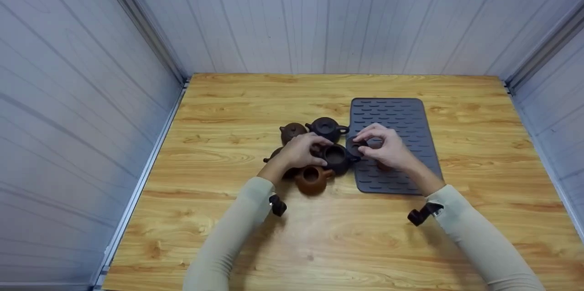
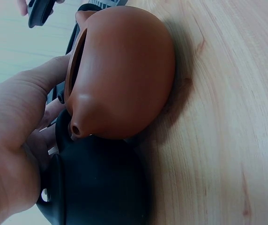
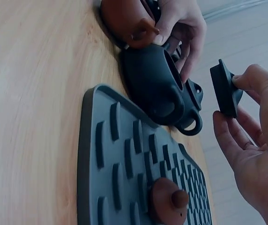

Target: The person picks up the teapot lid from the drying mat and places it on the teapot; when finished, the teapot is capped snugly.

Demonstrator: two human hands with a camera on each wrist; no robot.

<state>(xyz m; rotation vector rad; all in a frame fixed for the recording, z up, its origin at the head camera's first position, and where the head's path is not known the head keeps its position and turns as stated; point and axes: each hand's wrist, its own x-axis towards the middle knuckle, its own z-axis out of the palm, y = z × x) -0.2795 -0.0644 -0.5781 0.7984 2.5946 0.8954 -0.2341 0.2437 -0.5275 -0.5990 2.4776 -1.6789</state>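
Head view: both hands are working apart from each other. The left hand (image 1: 306, 150) is gripping the open black teapot (image 1: 336, 156) at its spout side, with thumb and fingers bearing on opposite sides. The right hand (image 1: 385, 147) is pinching the black lid (image 3: 225, 89) between thumb and fingertips, holding it clear of the teapot, just right of its mouth and above the left edge of the gray mat (image 1: 401, 117). The teapot is standing upright on the table (image 1: 310, 236), its handle pointing right toward the mat. An open orange-brown teapot (image 1: 311, 186) is standing on the near side. A lidded black teapot (image 1: 325, 127) and a small lidded brown teapot (image 1: 292, 132) are standing on the far side. Another teapot (image 1: 275, 154) is sitting left, partly hidden by the left hand. A brown lid (image 3: 168, 202) is lying on the mat, knob up.
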